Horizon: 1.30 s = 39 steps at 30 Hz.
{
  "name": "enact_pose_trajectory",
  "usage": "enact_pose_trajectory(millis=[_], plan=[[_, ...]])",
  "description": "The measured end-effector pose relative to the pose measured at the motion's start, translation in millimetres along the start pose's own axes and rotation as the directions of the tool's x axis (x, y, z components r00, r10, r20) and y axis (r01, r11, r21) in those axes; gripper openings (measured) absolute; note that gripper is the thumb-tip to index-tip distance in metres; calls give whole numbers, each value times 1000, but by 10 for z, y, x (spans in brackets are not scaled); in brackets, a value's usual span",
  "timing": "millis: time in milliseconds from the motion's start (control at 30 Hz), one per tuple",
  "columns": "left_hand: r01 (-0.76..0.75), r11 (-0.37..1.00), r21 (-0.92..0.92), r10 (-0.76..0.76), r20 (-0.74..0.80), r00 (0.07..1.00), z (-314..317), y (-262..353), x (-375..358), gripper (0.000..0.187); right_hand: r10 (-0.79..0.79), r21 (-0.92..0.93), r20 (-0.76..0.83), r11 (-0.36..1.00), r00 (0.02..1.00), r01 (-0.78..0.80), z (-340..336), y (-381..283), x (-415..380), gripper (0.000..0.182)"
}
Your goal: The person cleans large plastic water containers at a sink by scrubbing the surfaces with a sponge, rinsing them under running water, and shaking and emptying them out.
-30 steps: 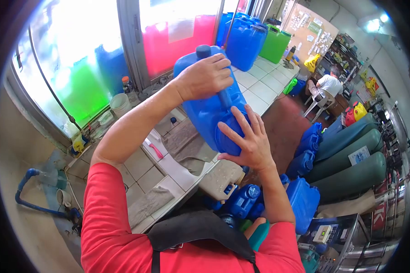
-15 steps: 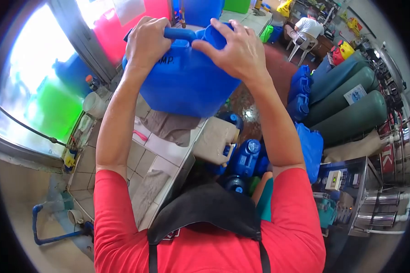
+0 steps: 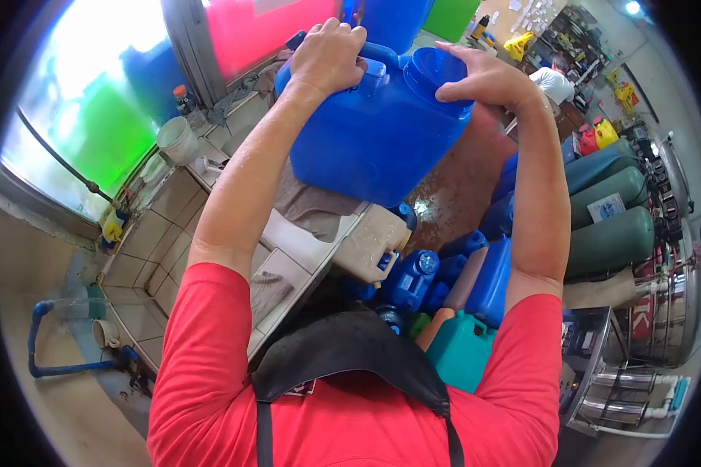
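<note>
A large blue jug (image 3: 374, 140) stands on the tiled counter (image 3: 308, 261), near a grey cloth (image 3: 311, 204). My left hand (image 3: 329, 58) is wrapped round the jug's top handle. On the jug's wide blue cap (image 3: 438, 68) rests my right hand (image 3: 491, 76), its thumb at the near side and its fingers at the far side. Below the jug, a beige jug (image 3: 370, 245) lies beside the counter edge.
Several blue containers (image 3: 413, 280) and a teal jug (image 3: 459, 350) stand on the floor at the right. Green cylinders (image 3: 611, 245) lie further right. A person in a white shirt (image 3: 553, 84) is at the back. A white bucket (image 3: 177, 140) stands by the window.
The view has shifted, so the blue jug and both hands appear further right. The left hand still grips the handle and the right hand remains at the cap.
</note>
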State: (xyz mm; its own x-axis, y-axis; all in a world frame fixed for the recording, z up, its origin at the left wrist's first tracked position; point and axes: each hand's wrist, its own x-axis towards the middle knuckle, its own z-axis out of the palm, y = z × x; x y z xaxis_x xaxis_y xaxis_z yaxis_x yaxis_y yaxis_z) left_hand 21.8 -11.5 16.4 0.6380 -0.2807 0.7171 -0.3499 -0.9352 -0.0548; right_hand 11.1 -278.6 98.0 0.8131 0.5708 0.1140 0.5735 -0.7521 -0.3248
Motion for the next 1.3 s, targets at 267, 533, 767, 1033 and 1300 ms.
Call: enact_pose_trajectory(millis=[267,533,767,1033,1300], plan=[[13,1000,1,-13,-27,1000,-48,60,-63,33,537,-417,-372,633,758,-653,204,-599,127,119],[15,997,-78,-10,62,998,-150,-43,-84,42,324,-304,-545,783,773,-543,117,-448,48,107],[-155,962,-227,184,111,977,-240,-185,-71,46,418,-203,-559,768,716,-608,163,-547,-204,97],[-165,948,-271,233,241,942,-501,-164,-17,47,160,252,-835,962,526,108,1727,-616,-1116,25],[497,854,-153,-356,525,773,133,-190,682,61,208,333,-508,942,836,-33,2720,-674,-1402,93]])
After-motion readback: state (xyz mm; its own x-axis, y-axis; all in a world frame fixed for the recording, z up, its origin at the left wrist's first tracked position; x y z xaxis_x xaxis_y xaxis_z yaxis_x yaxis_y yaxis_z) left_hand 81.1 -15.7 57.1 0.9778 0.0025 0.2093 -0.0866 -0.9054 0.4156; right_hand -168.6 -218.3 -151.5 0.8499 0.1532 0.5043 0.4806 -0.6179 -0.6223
